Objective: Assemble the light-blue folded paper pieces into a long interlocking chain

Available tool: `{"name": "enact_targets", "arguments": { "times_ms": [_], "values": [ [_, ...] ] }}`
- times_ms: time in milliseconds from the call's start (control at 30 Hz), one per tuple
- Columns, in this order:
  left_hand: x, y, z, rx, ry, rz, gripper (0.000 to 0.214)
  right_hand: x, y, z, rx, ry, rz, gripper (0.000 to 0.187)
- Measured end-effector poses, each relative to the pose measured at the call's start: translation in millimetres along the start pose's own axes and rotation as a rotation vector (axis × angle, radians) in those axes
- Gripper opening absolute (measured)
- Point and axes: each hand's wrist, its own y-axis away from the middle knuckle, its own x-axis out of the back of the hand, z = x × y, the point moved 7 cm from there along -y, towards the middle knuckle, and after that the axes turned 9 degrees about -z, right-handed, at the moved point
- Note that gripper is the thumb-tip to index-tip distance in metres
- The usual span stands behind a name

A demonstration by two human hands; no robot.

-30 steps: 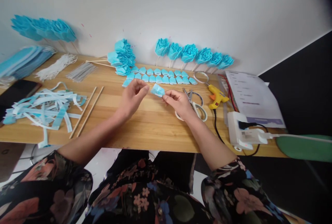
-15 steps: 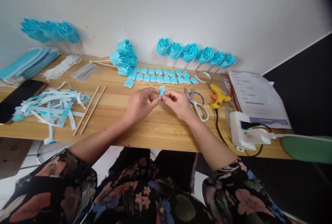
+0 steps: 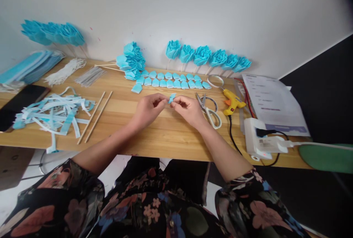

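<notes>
Wooden table [image 3: 165,140] boards come first, just past the floral lap. Over them, to the left of the scissors [image 3: 211,112], the two hands meet. The left hand [image 3: 147,108] pinches one end of a small blue piece [image 3: 171,97] between thumb and forefinger, and the right hand [image 3: 189,108] pinches the other end the same way. The remaining fingers of both hands are curled in underneath. The blue piece sits in the air between the fingertips, just above the boards and a little left of the scissor blades.

To my eye this is a fold being set in thin, soft material. It is best done with both pinches kept close to the crease, the edges lined up before pressing, and firm but short pressure so the piece does not spring open or twist. How the fold lies inside the pinch cannot be made out.

Right of the scissors lies a yellow glue gun [image 3: 232,102] with its cord trailing; I would keep sleeves and fingers off its tip. Beyond the scissors and to their left, rows of folded petals [image 3: 171,80] give a shape to match. Farther back, blue flowers [image 3: 206,56] lean on the wall.
</notes>
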Motion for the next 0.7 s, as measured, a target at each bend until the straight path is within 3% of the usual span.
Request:
{"name": "enact_targets", "arguments": {
  "times_ms": [200,300,433,567,700],
  "values": [
    [-3.2,-1,0,0.025,0.029,-0.01,0.018,-2,-1,3,0.001,-0.021,-0.018,0.016],
    [11.2,-2,3,0.017,-0.034,0.043,0.013,-1,-2,8,-0.02,-0.042,-0.026,0.018],
    [71.0,19,4,0.07,-0.171,0.207,0.014,2,-2,16,-0.111,-0.133,-0.088,0.023],
    [150.7,64,-3,0.243,-0.431,0.414,0.023,-5,1,16,-0.179,-0.161,-0.322,0.026],
    [213.9,105,-28,0.473,-0.652,0.541,0.026,-18,3,12,-0.194,0.072,-0.488,0.024]
  ]
}}
